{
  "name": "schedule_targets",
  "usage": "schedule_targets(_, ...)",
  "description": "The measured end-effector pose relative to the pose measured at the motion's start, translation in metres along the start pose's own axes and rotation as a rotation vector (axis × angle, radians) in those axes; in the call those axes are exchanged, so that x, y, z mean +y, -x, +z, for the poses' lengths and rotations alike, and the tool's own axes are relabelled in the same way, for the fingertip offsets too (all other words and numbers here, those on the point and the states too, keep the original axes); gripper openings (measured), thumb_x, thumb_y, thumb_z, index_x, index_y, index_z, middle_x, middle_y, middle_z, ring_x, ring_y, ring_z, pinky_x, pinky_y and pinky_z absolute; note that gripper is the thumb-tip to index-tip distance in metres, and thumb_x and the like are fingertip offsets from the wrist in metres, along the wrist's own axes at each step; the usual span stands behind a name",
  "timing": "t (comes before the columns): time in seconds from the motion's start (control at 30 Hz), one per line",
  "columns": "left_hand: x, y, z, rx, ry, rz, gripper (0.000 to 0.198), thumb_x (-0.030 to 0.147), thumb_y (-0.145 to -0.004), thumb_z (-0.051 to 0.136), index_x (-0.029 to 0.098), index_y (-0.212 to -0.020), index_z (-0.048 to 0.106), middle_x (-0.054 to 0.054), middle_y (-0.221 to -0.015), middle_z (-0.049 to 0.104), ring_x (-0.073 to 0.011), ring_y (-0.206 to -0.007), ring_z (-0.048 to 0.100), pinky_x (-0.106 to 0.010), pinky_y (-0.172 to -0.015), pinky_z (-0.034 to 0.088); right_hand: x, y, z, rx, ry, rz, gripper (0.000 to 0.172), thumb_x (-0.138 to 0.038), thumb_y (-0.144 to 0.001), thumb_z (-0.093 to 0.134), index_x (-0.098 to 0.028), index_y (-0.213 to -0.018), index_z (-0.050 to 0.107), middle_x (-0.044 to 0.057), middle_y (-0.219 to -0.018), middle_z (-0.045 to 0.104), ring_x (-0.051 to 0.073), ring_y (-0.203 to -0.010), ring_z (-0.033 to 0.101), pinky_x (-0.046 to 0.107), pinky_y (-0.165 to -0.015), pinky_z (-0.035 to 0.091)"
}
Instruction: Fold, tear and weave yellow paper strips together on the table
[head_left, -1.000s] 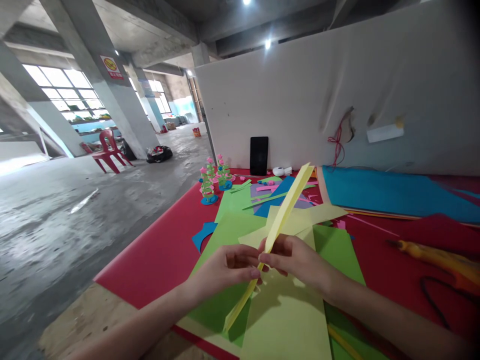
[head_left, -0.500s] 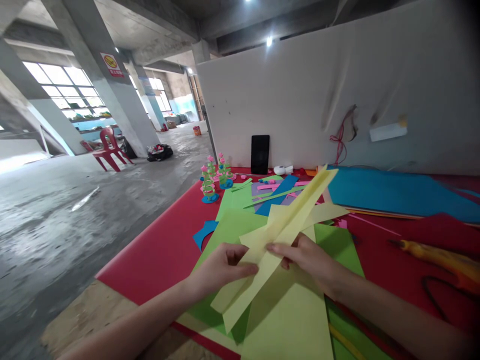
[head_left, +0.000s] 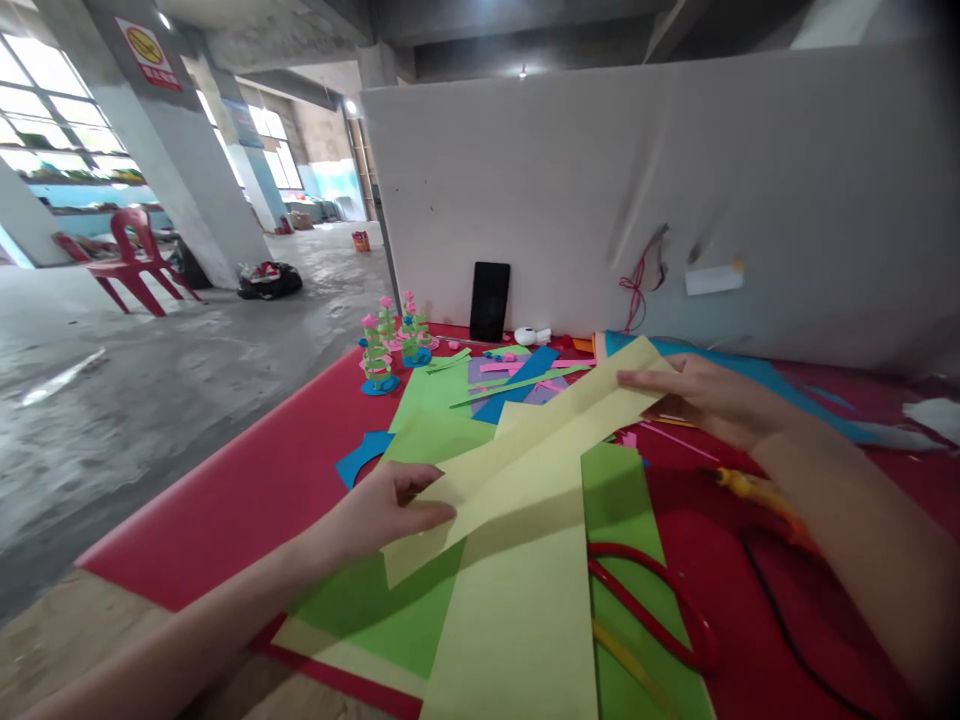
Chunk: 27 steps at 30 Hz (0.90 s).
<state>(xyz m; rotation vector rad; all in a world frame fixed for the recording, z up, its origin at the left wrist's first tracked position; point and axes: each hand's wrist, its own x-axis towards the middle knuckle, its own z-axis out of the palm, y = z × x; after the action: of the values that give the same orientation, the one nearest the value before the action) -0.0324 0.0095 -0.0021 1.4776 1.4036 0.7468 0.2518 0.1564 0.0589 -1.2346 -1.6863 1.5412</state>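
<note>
A long strip of pale yellow paper (head_left: 525, 460) with a lengthwise fold is held up over the red table (head_left: 247, 490). My left hand (head_left: 382, 510) pinches its near lower end between thumb and fingers. My right hand (head_left: 705, 395) grips its far upper end, fingers pressed on the paper. Under the strip lie a larger pale yellow sheet (head_left: 517, 620) and green sheets (head_left: 375, 610).
Red-handled scissors (head_left: 652, 610) lie on the green paper at the right. An orange tool with a black cord (head_left: 750, 490) sits further right. Blue paper (head_left: 787, 395), coloured scraps, small paper trees (head_left: 379, 355) and a black phone (head_left: 489, 302) stand against a white partition. A red chair (head_left: 135, 255) is on the concrete floor, left.
The strip was unfolded wider and turned flatter. My right hand slid from the middle out to the far end. The view has tilted down and right, showing the scissors.
</note>
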Motion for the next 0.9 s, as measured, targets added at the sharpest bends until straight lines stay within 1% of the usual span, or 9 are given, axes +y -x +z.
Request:
schedule_targets(0.07, 0.0, -0.001, -0.003, 0.023, -0.006, 0.002, 0.022, 0.033, -0.067, 0.06, 0.016, -0.081, 0.064, -0.004, -0.083, 0.066, -0.0232, -0.08, 0.06, -0.027, -0.066, 0.047, -0.003, 0.004, -0.012, -0.036, 0.041, 0.011, 0.019, -0.032, -0.067, 0.066, -0.015, -0.074, 0.064, 0.006, -0.079, 0.062, 0.014, -0.07, 0.056, 0.022, -0.058, 0.048)
schedule_targets(0.2, -0.005, -0.006, -0.021, 0.122, 0.055, -0.043, 0.028, 0.033, -0.064, 0.064, 0.016, -0.086, 0.063, -0.005, -0.087, 0.066, -0.0226, -0.078, 0.061, -0.029, -0.067, 0.048, -0.01, 0.011, -0.027, 0.08, -0.009, -0.047, 0.017, -0.029, -0.066, 0.066, -0.014, -0.071, 0.064, 0.004, -0.072, 0.059, 0.01, -0.061, 0.052, 0.018, -0.049, 0.044)
schedule_targets(0.3, -0.007, -0.011, -0.041, 0.431, 0.07, 0.016, 0.032, 0.034, -0.063, 0.064, 0.016, -0.09, 0.06, -0.005, -0.089, 0.066, -0.0225, -0.082, 0.06, -0.03, -0.073, 0.048, -0.016, 0.015, -0.032, 0.174, -0.067, -0.113, 0.015, -0.029, -0.067, 0.065, -0.014, -0.07, 0.061, 0.001, -0.067, 0.053, 0.007, -0.055, 0.049, 0.017, -0.044, 0.039)
schedule_targets(0.4, 0.009, -0.013, -0.047, 0.779, -0.115, 0.297, 0.025, 0.027, -0.073, 0.053, 0.019, -0.096, 0.056, -0.003, -0.103, 0.059, -0.0206, -0.099, 0.053, -0.032, -0.087, 0.042, -0.022, 0.021, -0.026, 0.244, -0.116, -0.186, 0.016, -0.029, -0.065, 0.066, -0.016, -0.071, 0.059, 0.0, -0.067, 0.051, 0.008, -0.056, 0.05, 0.016, -0.039, 0.036)
schedule_targets(0.43, 0.02, -0.013, -0.043, 0.813, -0.231, 0.381, 0.024, 0.024, -0.076, 0.049, 0.021, -0.099, 0.054, -0.001, -0.105, 0.058, -0.0195, -0.101, 0.051, -0.032, -0.09, 0.039, -0.024, 0.023, -0.021, 0.248, -0.122, -0.202, 0.017, -0.03, -0.064, 0.066, -0.016, -0.071, 0.059, 0.0, -0.067, 0.052, 0.009, -0.057, 0.05, 0.016, -0.037, 0.035)
schedule_targets(0.53, 0.064, -0.018, -0.013, 0.66, -0.519, 0.739, 0.023, 0.015, -0.08, 0.044, 0.019, -0.099, 0.056, -0.003, -0.101, 0.059, -0.017, -0.098, 0.051, -0.03, -0.088, 0.039, -0.03, 0.033, 0.001, 0.214, -0.106, -0.232, 0.018, -0.033, -0.068, 0.063, -0.016, -0.072, 0.061, 0.002, -0.068, 0.054, 0.01, -0.057, 0.05, 0.017, -0.038, 0.038)
schedule_targets(0.63, 0.104, -0.032, 0.023, 0.526, -0.637, 1.064, 0.024, 0.014, -0.081, 0.046, 0.018, -0.103, 0.055, -0.003, -0.105, 0.059, -0.0148, -0.101, 0.049, -0.031, -0.093, 0.035, -0.036, 0.047, 0.025, 0.147, -0.06, -0.305, 0.018, -0.035, -0.073, 0.058, -0.018, -0.076, 0.062, 0.001, -0.069, 0.055, 0.011, -0.058, 0.051, 0.019, -0.043, 0.044)
schedule_targets(0.77, 0.13, -0.049, 0.049, 0.55, -0.671, 1.103, 0.03, 0.026, -0.082, 0.048, 0.017, -0.11, 0.05, -0.005, -0.118, 0.053, -0.0165, -0.108, 0.045, -0.038, -0.1, 0.024, -0.045, 0.069, 0.042, 0.09, -0.044, -0.414, 0.021, -0.037, -0.08, 0.049, -0.022, -0.081, 0.063, 0.001, -0.077, 0.058, 0.013, -0.065, 0.054, 0.022, -0.051, 0.048)
schedule_targets(0.9, 0.134, -0.049, 0.05, 0.533, -0.622, 1.136, 0.033, 0.031, -0.081, 0.049, 0.016, -0.11, 0.05, -0.005, -0.114, 0.055, -0.0151, -0.105, 0.048, -0.038, -0.103, 0.019, -0.055, 0.085, 0.041, 0.135, 0.022, -0.452, 0.02, -0.038, -0.079, 0.05, -0.025, -0.082, 0.064, 0.0, -0.079, 0.06, 0.014, -0.07, 0.056, 0.023, -0.056, 0.048)
